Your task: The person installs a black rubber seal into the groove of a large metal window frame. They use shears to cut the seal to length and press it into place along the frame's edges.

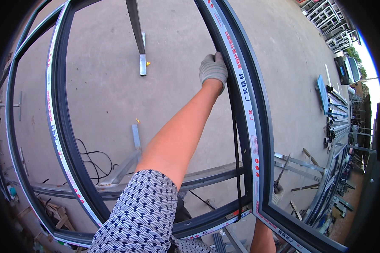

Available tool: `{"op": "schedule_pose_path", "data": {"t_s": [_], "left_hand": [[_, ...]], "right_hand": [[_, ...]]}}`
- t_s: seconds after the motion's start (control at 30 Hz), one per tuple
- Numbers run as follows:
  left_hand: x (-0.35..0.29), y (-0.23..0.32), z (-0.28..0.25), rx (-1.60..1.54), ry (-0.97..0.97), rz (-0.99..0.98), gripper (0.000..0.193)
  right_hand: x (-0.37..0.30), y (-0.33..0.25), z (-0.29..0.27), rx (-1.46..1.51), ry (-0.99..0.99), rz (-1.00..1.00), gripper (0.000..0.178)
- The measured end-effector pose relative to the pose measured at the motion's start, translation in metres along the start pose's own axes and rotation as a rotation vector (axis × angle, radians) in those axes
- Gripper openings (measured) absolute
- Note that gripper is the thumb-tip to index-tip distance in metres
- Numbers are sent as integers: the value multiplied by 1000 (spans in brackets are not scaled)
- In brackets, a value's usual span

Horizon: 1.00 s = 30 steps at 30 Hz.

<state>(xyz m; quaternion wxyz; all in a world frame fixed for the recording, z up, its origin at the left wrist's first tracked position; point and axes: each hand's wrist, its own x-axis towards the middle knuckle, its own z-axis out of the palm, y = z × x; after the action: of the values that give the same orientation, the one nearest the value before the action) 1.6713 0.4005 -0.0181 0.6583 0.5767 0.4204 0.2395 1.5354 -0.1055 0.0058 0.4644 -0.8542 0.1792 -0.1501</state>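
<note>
Nearest: patterned blue-white sleeve (141, 215) at the bottom edge, belonging to the left arm, which runs up and away to the left hand (213, 69) in a grey knit glove. Low on the right, the right hand (277, 195), also gloved, sits just outside the frame's right upright near its lower corner; mostly hidden behind the profile, so can't tell whether its fingers are open or closed, or if they hold anything.

The dark window frame (257, 126) lies flat on grey metal trestle rails (207, 175) above the concrete floor (105, 84); white protective tape w/ red print runs along its outer faces. A thin black rubber gasket strip (236, 160) hangs along the inner edge of the right upright, from the left hand down to the bottom corner, partly loose from the groove.

Left hand fingers are curled shut against the upright's inner edge, pressing on the strip's top end.

Under the frame: black cable (93, 162) on the floor. Farther off: a metal leg (139, 38) standing on the concrete. Far right: stacked aluminium profiles (335, 114) and more frames (329, 21).
</note>
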Motion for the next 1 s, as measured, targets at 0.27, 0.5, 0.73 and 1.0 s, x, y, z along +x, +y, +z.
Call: {"op": "schedule_pose_path", "data": {"t_s": [0.27, 0.5, 0.73, 1.0], "left_hand": [[100, 33, -2, -4, -56, -83, 49], [77, 8, 9, -124, -68, -36, 49], [-30, -15, -3, -12, -132, 67, 42], [-46, -9, -7, 202, -153, 71, 43]], "right_hand": [[-12, -18, 8, -71, 20, -26, 31], [1, -4, 2, -113, 36, -18, 30], [-7, -12, 1, -215, -23, -21, 30], [5, 6, -3, -143, 45, -2, 28]]}}
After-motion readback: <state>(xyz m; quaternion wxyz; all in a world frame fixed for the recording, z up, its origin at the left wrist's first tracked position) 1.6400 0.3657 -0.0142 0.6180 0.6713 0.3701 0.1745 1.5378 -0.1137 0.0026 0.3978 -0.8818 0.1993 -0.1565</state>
